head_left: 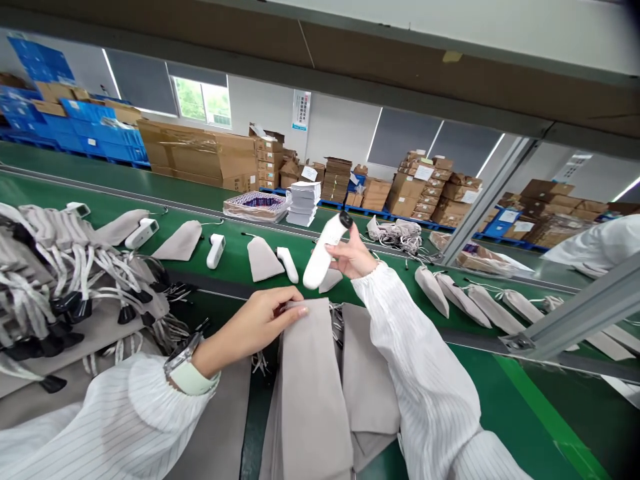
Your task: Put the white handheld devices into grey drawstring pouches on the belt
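Observation:
My right hand (356, 255) is closed around a white handheld device (324, 252) with a black end, shaped like a forehead thermometer. It is held tilted above the near edge of the belt. Just below and to the left, my left hand (270, 313) pinches the top edge of a grey cloth pouch (315, 393). That pouch lies on a stack of similar ones, beside another grey pouch (367, 373). On the green belt past my hands lie a white device (287, 265) and a flat drawstring pouch (263, 259). Another white device (216, 251) lies further left.
A large heap of grey drawstring pouches (75, 267) with black cord ends is at my left. Several filled-looking pouches (465, 300) lie along the belt at right. A metal post (493, 193) and brace (580, 300) stand there. Paper stacks (303, 202) are behind the belt.

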Demonstrator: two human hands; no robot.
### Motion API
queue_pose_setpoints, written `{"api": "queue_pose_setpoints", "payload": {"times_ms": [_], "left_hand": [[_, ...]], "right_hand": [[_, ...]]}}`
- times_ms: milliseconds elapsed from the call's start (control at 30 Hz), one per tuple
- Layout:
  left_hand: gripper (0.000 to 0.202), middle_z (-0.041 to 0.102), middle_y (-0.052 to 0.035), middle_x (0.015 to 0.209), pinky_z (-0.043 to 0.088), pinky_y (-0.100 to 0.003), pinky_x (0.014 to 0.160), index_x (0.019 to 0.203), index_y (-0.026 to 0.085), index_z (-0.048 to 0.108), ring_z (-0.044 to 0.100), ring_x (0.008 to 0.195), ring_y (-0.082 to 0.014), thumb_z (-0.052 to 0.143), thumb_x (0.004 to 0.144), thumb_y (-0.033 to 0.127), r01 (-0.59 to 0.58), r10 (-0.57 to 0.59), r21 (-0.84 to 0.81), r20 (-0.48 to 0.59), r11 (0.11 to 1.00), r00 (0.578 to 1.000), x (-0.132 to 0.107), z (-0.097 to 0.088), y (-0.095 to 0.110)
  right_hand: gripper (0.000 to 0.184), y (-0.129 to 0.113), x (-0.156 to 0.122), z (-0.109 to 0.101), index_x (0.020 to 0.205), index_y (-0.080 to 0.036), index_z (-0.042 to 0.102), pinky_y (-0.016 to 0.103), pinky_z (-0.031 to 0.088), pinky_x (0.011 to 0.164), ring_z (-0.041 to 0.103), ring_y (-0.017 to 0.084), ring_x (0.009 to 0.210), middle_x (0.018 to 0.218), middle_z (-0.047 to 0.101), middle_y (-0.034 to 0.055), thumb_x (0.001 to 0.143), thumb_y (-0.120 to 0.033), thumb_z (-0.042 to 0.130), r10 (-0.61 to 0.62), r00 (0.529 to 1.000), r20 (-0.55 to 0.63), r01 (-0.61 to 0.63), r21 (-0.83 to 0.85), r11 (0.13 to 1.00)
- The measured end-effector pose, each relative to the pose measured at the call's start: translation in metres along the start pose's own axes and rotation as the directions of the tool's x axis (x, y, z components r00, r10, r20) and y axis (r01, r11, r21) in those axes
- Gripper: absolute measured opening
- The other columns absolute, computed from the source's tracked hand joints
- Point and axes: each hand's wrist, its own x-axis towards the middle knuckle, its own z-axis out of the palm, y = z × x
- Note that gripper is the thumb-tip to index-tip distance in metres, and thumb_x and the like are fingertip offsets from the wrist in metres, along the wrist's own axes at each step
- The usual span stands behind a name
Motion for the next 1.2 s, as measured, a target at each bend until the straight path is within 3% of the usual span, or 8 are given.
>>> {"api": "queue_pose_setpoints", "payload": {"times_ms": [267,633,767,867,933,1000,1100,1200], "left_hand": [[0.018,0.045,0.0000,0.082,0.035,-0.020,0.056,0.081,0.019,0.051,0.045,0.067,-0.0104,0.042,0.082,0.034,-0.006,0.031,0.071,-0.360,0.997,0.933,-0.001,-0.001,-0.002],[0.023,0.038,-0.0023,0.090,0.038,-0.021,0.054,0.082,0.020,0.052,0.045,0.067,-0.0110,0.043,0.078,0.041,0.101,-0.042,0.103,-0.465,0.990,0.884,0.001,-0.007,-0.011],[0.032,0.044,-0.0007,0.071,0.036,-0.023,0.052,0.082,0.018,0.049,0.045,0.059,-0.0136,0.037,0.079,0.048,0.255,-0.220,0.162,-0.206,0.953,0.953,-0.006,-0.015,-0.005],[0.038,0.039,0.0020,0.055,0.032,-0.021,0.047,0.062,0.017,0.045,0.040,0.050,-0.0114,0.030,0.082,0.046,0.204,-0.206,0.028,0.179,0.979,0.962,-0.017,-0.017,0.017],[0.040,0.032,0.0032,0.050,0.027,-0.019,0.041,0.059,0.017,0.043,0.033,0.044,-0.0090,0.027,0.083,0.046,0.200,-0.172,-0.156,0.178,0.967,0.969,-0.023,-0.018,0.033],[0.038,0.029,0.0036,0.050,0.025,-0.019,0.039,0.067,0.019,0.047,0.029,0.042,-0.0086,0.026,0.084,0.045,0.170,-0.173,-0.276,0.013,0.946,0.985,-0.027,-0.019,0.043],[0.031,0.040,0.0013,0.059,0.034,-0.020,0.046,0.081,0.022,0.051,0.039,0.052,-0.0106,0.028,0.086,0.041,0.036,-0.085,-0.229,-0.208,0.973,0.974,-0.027,-0.022,0.046],[0.026,0.049,-0.0008,0.080,0.041,-0.023,0.063,0.086,0.024,0.052,0.047,0.072,-0.0130,0.029,0.086,0.037,-0.102,0.080,-0.062,-0.287,0.993,0.954,-0.023,-0.019,0.041]], "right_hand": [[0.029,0.003,-0.014,0.031,0.091,-0.022,0.049,0.023,0.048,0.056,0.056,0.010,0.069,0.080,0.054,-0.0006,0.072,-0.043,0.053,0.293,0.889,0.351,-0.283,-0.081,0.956],[0.053,0.019,-0.014,0.044,0.066,-0.014,0.054,0.015,0.025,0.032,0.036,0.005,0.042,0.054,0.045,-0.0010,0.071,-0.063,0.033,0.452,0.808,0.378,-0.269,-0.447,0.853],[0.048,0.017,-0.007,0.028,0.071,-0.017,0.058,0.018,0.034,0.045,0.038,0.006,0.043,0.046,0.043,-0.0034,0.075,-0.058,0.033,-0.065,0.998,0.011,0.055,-0.678,0.733],[0.040,0.017,0.001,0.002,0.064,-0.018,0.055,0.022,0.039,0.059,0.043,0.008,0.048,0.046,0.045,-0.0032,0.075,-0.052,0.037,-0.441,0.849,-0.290,0.037,-0.801,0.598],[0.040,0.020,0.002,-0.005,0.066,-0.017,0.054,0.022,0.040,0.056,0.043,0.008,0.046,0.046,0.047,-0.0025,0.075,-0.052,0.036,-0.344,0.880,-0.327,-0.016,-0.745,0.667],[0.037,0.027,-0.005,0.006,0.081,-0.017,0.054,0.021,0.039,0.050,0.043,0.008,0.045,0.054,0.053,-0.0019,0.073,-0.051,0.041,-0.057,0.997,-0.061,0.007,-0.615,0.788],[0.041,0.038,-0.018,0.043,0.093,-0.019,0.051,0.021,0.043,0.057,0.051,0.008,0.058,0.076,0.059,-0.0012,0.059,-0.040,0.063,0.124,0.803,0.582,0.128,-0.373,0.919],[0.036,0.035,-0.021,0.062,0.084,-0.017,0.053,0.025,0.044,0.070,0.054,0.012,0.074,0.082,0.058,0.0006,0.054,-0.028,0.068,-0.028,0.784,0.620,0.247,-0.271,0.930]]}}
